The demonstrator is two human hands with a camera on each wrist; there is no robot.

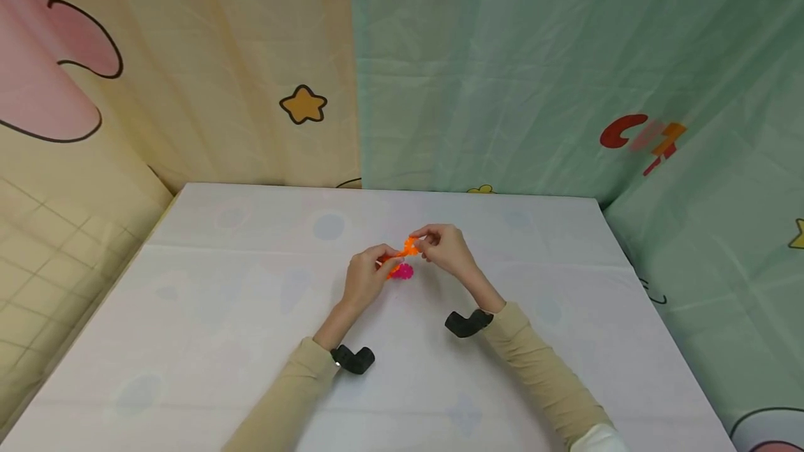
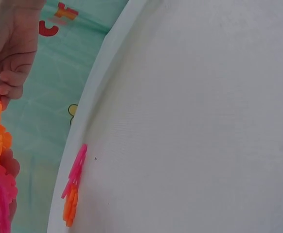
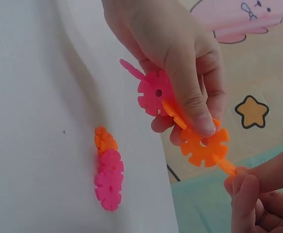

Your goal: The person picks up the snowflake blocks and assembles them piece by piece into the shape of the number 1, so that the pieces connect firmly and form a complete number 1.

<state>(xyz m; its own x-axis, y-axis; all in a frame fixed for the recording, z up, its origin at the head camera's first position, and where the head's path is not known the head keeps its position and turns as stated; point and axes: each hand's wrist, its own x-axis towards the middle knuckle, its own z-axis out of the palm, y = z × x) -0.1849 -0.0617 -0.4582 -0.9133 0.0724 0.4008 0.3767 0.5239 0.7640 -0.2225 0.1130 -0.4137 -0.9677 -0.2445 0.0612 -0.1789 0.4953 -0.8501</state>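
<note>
My left hand (image 1: 366,277) grips a short chain of notched, interlocking plastic discs. An orange disc (image 3: 204,143) lies under its thumb, and a pink disc (image 3: 156,94) with another pink piece set into it sits by the palm. My right hand (image 1: 444,250) pinches the orange disc (image 3: 225,166) at the chain's other end, seen nearly edge-on and slotted against the first. Part of the chain is hidden by fingers. In the wrist views, a separate group of pink discs (image 3: 110,179) and orange discs (image 3: 105,140) lies on the table just beneath the hands.
A white cloth covers the table (image 1: 251,340). Printed curtains, yellow (image 1: 251,33) and green (image 1: 502,75), hang behind it and at the sides. Black camera mounts (image 1: 354,360) sit on both wrists.
</note>
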